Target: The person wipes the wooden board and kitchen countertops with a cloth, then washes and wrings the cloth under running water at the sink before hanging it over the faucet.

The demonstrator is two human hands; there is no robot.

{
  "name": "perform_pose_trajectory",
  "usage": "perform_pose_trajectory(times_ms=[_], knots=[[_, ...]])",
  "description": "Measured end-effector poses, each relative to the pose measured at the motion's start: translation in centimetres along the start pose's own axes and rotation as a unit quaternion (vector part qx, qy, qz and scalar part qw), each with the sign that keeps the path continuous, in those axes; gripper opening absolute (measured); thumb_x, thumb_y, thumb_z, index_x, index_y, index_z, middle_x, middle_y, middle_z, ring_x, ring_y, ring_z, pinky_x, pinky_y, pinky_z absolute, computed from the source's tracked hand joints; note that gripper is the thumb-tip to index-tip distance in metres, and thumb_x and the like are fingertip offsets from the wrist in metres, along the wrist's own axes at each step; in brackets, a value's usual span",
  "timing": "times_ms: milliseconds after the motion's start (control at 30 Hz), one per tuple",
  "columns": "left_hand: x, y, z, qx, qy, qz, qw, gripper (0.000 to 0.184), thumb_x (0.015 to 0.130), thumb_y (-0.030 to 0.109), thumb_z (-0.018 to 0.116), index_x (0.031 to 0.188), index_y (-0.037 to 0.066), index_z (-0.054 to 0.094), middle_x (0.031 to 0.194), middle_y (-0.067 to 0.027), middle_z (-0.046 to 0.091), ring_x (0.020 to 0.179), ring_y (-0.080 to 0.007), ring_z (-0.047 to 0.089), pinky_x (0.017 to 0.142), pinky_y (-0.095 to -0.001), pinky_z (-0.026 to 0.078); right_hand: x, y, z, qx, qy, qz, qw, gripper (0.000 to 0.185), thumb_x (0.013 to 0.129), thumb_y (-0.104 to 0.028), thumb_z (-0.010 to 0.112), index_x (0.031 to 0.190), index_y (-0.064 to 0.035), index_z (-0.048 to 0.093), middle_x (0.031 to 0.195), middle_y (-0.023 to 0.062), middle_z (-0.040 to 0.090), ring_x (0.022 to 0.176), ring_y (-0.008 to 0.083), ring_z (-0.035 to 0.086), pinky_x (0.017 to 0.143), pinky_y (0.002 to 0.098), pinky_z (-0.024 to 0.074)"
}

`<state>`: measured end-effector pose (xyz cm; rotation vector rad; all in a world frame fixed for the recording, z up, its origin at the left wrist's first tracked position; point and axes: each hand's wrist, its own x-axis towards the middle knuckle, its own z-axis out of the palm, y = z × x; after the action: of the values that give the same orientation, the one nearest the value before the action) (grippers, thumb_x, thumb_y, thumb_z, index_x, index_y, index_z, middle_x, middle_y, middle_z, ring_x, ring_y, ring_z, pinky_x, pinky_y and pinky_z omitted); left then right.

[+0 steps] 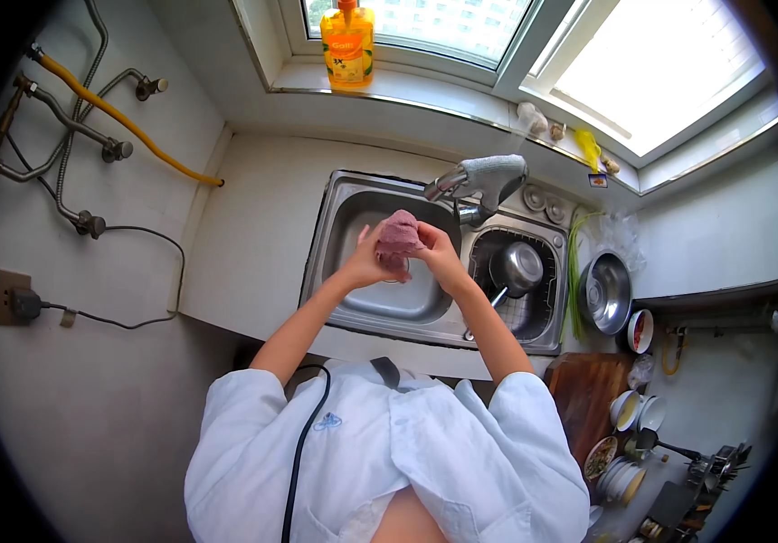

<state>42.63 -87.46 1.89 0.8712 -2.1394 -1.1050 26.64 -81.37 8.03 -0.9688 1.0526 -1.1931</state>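
Over the left basin of the steel sink [339, 310], a pink cloth [400, 233] is held up between both hands. My left hand [367, 260] has its fingers closed round the cloth's left and lower side. My right hand [441, 257] pinches the cloth from the right. A small clear rim shows below the cloth, too small to make out. The faucet [475, 185], with a grey cloth wrapped over it, stands just behind and to the right of the hands.
The right basin holds a steel pot [517, 269] on a rack. Further right are green stalks [575, 276], a steel bowl [605, 291], a cutting board [579, 398] and stacked dishes. An orange soap bottle [347, 50] stands on the sill. Hoses run along the left wall.
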Motion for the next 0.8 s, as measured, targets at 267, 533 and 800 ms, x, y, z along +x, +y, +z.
perform_pose_trajectory(times_ms=[267, 533, 800], knots=[[3.8, 2.5, -3.3, -0.432, -0.298, -0.278, 0.805, 0.018, 0.069, 0.011, 0.067, 0.079, 0.004, 0.053, 0.066, -0.0025, 0.051, 0.055, -0.0104, 0.048, 0.052, -0.0231, 0.04, -0.5, -3.9, -0.7, -0.701, 0.039, -0.409, 0.582, 0.042, 0.067, -0.007, 0.063, 0.108, -0.0105, 0.053, 0.1, 0.0093, 0.058, 0.089, 0.0216, 0.056, 0.081, 0.0295, 0.0431], [6.3, 8.1, -3.5, 0.18, -0.339, -0.257, 0.887, 0.019, 0.068, 0.022, 0.065, 0.061, 0.006, 0.057, 0.056, -0.0097, 0.058, 0.054, -0.0208, 0.06, 0.048, -0.029, 0.047, 2.7, -1.5, -3.0, -0.746, -0.095, -0.098, 0.652, 0.013, 0.066, -0.017, 0.06, 0.069, -0.0052, 0.055, 0.069, 0.0146, 0.062, 0.069, 0.0266, 0.063, 0.057, 0.035, 0.0474], [7.6, 1.6, -0.7, 0.332, -0.063, 0.143, 0.93, 0.019, 0.06, 0.033, 0.064, 0.06, 0.014, 0.063, 0.057, -0.0088, 0.06, 0.056, -0.0269, 0.062, 0.053, -0.0378, 0.049, 3.8, -0.5, -2.6, -0.31, -0.078, 0.176, 0.931, 0.012, 0.069, -0.012, 0.054, 0.059, -0.0094, 0.048, 0.045, 0.006, 0.048, 0.038, 0.0181, 0.046, 0.04, 0.0289, 0.0346]])
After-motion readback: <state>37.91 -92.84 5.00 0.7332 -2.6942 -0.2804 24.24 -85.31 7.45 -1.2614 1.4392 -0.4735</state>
